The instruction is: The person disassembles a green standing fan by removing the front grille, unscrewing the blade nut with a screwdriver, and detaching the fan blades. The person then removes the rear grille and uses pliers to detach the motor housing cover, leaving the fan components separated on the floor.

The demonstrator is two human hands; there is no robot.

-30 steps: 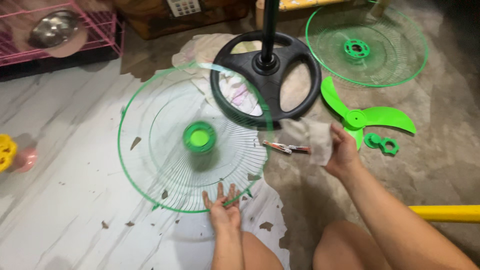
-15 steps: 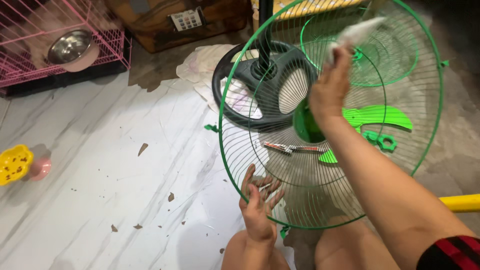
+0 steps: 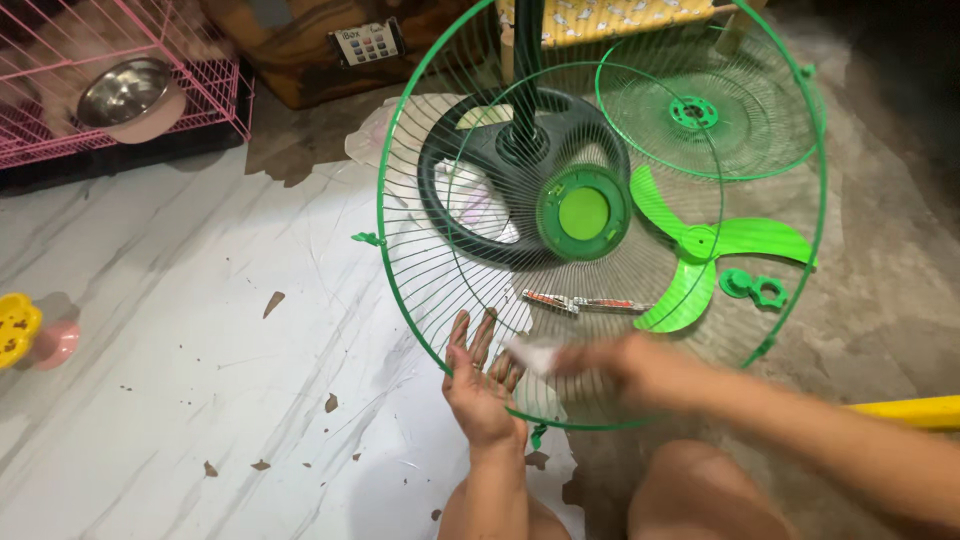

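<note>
While the person sits on the floor with knees drawn up, the left hand props a round green wire fan guard upright, its fingers spread flat against the lower rim so the wide grille stays tilted toward the camera rather than falling flat. Just right of those fingers, the right hand presses a small white cloth onto the wires near the bottom edge; that hand is blurred, so how its fingers grip the cloth cannot be told. Above the fingers, at the guard's centre, sits a solid green plastic hub. Seen through the wires, beyond both hands, a black ring-shaped fan base with a pole rests on the floor, with a second green wire guard, a bright green three-bladed propeller and a pair of green plastic nuts farther right. Small pliers with red-and-white handles lie just above the right hand.
</note>
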